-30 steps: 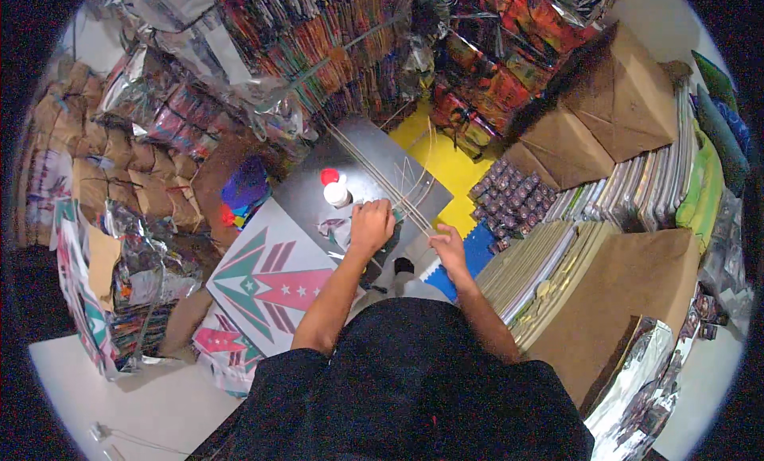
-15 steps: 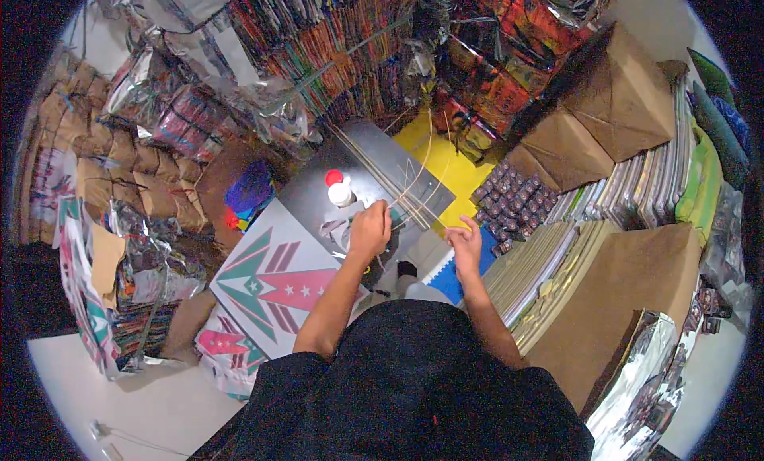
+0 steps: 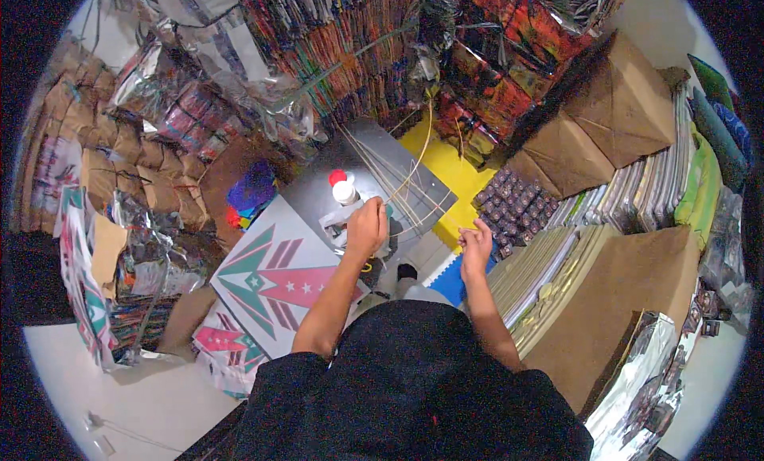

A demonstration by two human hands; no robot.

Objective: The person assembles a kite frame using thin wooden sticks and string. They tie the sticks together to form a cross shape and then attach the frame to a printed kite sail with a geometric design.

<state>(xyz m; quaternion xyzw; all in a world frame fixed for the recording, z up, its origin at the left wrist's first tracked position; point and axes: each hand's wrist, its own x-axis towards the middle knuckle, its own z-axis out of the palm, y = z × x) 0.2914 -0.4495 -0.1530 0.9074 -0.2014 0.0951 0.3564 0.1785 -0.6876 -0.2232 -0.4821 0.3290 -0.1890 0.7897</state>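
Note:
My left hand (image 3: 368, 225) is closed in a pinch on a frame of thin, pale sticks, above the near edge of a dark grey board. One bent stick (image 3: 428, 143) of this frame curves up and away over the board. To the right, my right hand (image 3: 476, 246) has its fingers curled together; what they hold, if anything, is too fine to make out. More thin straight sticks (image 3: 362, 148) lie across the dark board (image 3: 310, 178). Just beyond my left hand stands a white bottle (image 3: 344, 193), with a red round thing (image 3: 338, 176) by it.
A printed white sheet (image 3: 274, 290) with green and red shapes lies at my left. Bundled packs (image 3: 342, 55) are stacked at the back. Small dark boxes (image 3: 516, 206), paper stacks (image 3: 529, 282) and a brown-wrapped pile (image 3: 601, 302) line the right. A yellow mat (image 3: 469, 178) lies beyond.
The stick frame has shifted and turned a little in my left hand. My right hand has moved slightly right and nearer to me, away from the sticks.

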